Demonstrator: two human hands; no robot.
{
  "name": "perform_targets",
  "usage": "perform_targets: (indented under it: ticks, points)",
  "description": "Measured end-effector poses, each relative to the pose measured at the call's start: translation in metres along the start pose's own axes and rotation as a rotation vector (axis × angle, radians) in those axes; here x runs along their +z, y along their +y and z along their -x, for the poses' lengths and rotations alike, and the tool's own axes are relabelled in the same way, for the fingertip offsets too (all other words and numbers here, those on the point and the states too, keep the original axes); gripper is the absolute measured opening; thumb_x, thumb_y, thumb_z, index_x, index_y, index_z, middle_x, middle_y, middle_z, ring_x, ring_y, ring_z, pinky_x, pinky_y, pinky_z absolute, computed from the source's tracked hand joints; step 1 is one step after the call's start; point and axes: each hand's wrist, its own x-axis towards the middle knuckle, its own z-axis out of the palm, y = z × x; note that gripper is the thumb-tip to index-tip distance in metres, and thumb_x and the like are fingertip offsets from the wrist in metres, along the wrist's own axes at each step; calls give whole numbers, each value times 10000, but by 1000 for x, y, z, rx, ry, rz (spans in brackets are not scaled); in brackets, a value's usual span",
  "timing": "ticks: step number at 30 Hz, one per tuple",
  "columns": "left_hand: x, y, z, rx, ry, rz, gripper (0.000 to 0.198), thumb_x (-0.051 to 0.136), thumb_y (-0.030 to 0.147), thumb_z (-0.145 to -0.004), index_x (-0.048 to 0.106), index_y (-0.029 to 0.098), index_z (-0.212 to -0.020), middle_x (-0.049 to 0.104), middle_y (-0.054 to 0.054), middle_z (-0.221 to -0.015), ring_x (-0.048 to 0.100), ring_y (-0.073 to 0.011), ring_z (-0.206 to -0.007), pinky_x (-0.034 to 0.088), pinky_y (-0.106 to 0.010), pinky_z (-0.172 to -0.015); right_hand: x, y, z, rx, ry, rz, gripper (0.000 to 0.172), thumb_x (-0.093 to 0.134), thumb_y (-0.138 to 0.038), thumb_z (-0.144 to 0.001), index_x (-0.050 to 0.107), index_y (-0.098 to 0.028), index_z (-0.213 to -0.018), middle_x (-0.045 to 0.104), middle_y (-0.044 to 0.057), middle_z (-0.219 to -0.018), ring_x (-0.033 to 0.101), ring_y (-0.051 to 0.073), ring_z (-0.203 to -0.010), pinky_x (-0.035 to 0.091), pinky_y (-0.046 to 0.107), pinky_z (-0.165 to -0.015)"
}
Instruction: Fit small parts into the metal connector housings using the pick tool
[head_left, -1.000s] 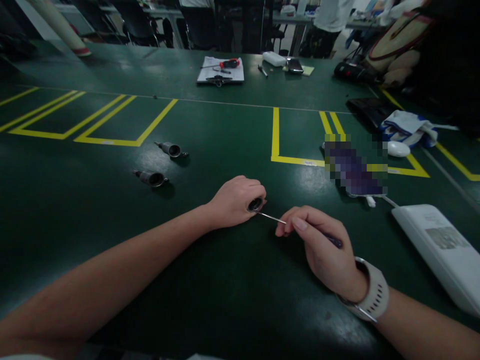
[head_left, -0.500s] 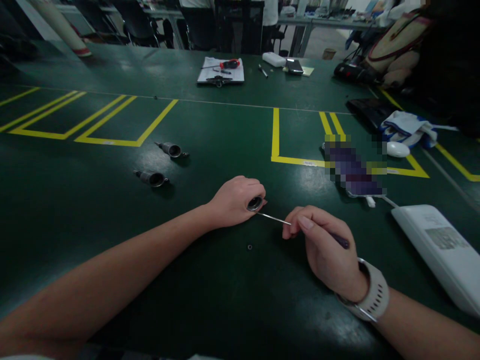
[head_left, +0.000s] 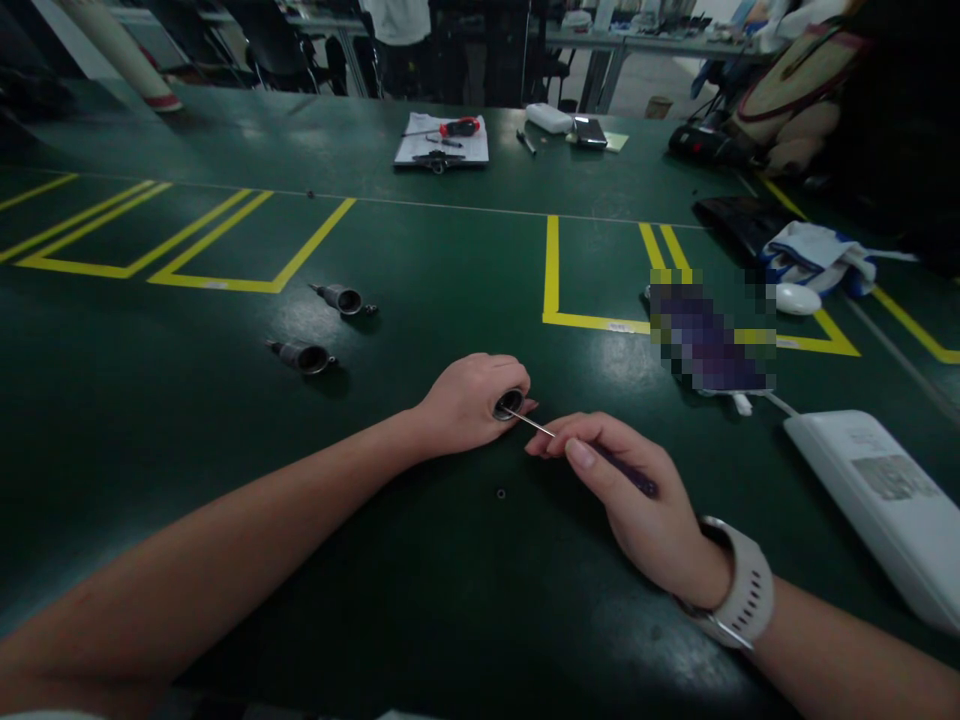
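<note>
My left hand [head_left: 472,403] is closed around a hollow metal cylinder [head_left: 508,404], its open end turned toward the right. My right hand [head_left: 626,490] grips a screwdriver [head_left: 616,466] by its dark handle. The thin shaft reaches into the cylinder's mouth, so its tip is hidden inside. Below the hands, a small dark nut-like ring [head_left: 501,494] lies on the green table [head_left: 420,600]. To the left, two similar metal housings lie on their sides, one nearer [head_left: 304,357] and one farther [head_left: 343,299], each with a small piece at its open end.
A phone [head_left: 709,340] and a white power bank [head_left: 877,500] joined by a cable lie at the right. Behind them is a white-and-blue cloth [head_left: 817,255]. A clipboard [head_left: 409,150] with a red-and-black screwdriver [head_left: 460,128] lies far back. Yellow tape [head_left: 551,270] marks the table.
My right hand has moved left and turned, bringing the screwdriver's shaft from below the cylinder's rim into its opening. My left hand stays nearly still. A person in the background has shifted left.
</note>
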Motion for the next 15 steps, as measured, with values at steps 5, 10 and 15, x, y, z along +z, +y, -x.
perform_targets:
  ticks: [5, 10, 15]
  points:
    - [1, 0, 0, 24, -46, -54, 145, 488, 221, -833, 515, 157, -706, 537, 2, -663, 495, -120, -611, 371, -246, -586, 2, -3, 3, -89, 61, 211, 138, 488, -215, -878, 617, -190, -835, 625, 40, -829, 580, 175, -794, 450, 328, -718]
    - [0, 1, 1, 32, -3, -46, 141, 493, 195, -820, 511, 159, -686, 536, 2, -657, 492, -120, -609, 366, -246, -573, 1, 2, -4, 77, 82, -55, 168, 499, -265, -872, 636, -189, -812, 642, 45, -828, 583, 181, -799, 455, 333, -738]
    - [-1, 0, 1, -27, 77, 65, 149, 519, 202, -809, 493, 158, -669, 532, 11, -653, 486, -100, -580, 373, -218, -540, -2, 6, -12, 217, 106, -409, 179, 483, -266, -871, 624, -185, -796, 655, 52, -848, 579, 171, -791, 468, 305, -698]
